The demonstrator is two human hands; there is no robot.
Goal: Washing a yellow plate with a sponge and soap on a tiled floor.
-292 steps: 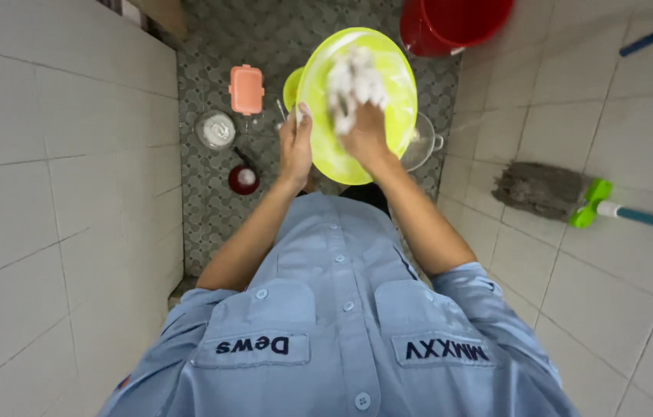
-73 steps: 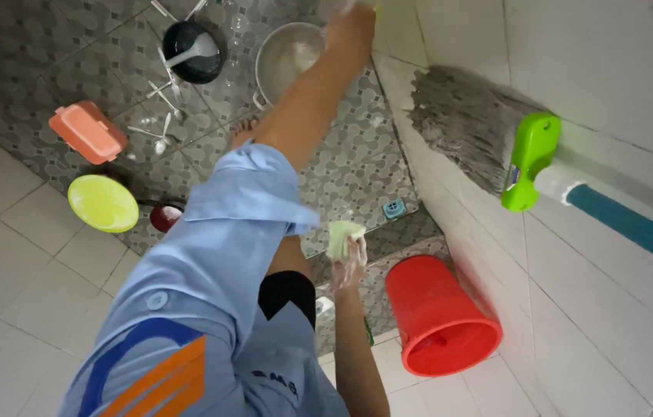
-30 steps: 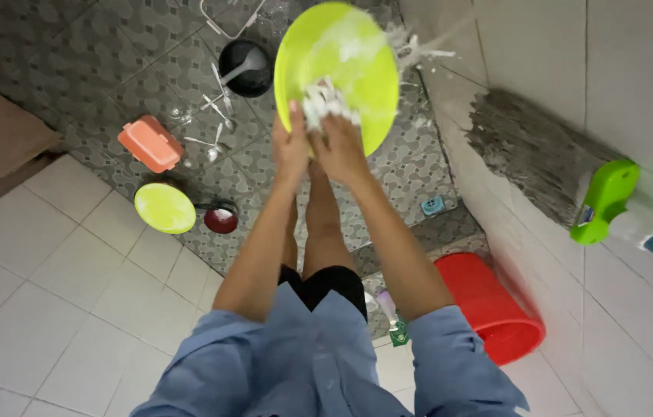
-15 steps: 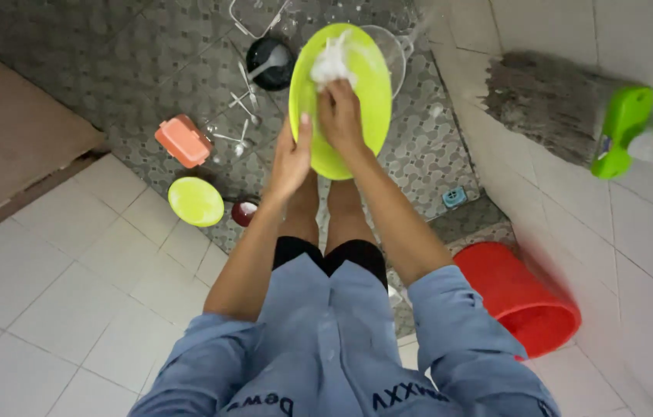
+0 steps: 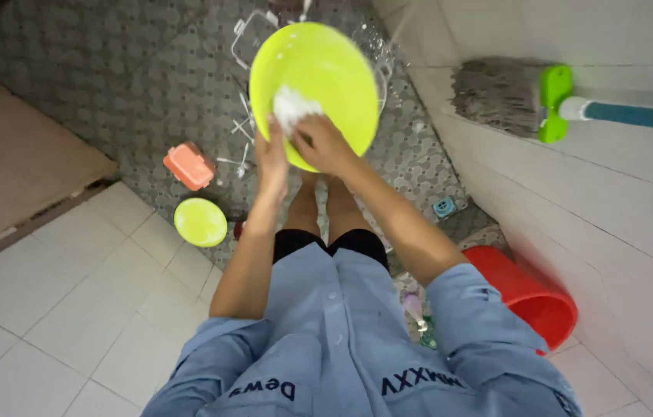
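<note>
Head view shows the left hand (image 5: 271,157) gripping the lower rim of a big lime-green basin (image 5: 315,85), held tilted above the grey patterned floor (image 5: 110,85). The right hand (image 5: 320,144) is closed on a soapy white sponge (image 5: 292,106), pressing it inside the basin. Near the floor's left edge lie an orange box (image 5: 188,166) and a small green plate (image 5: 200,222). A red bucket (image 5: 531,296) sits at the right.

You have a round lime-green basin (image 5: 318,77), tilted up on edge with its wet inner face toward you, held above the grey patterned floor. A white, foamy sponge (image 5: 293,106) is pressed against its lower inside, near the rim.
</note>
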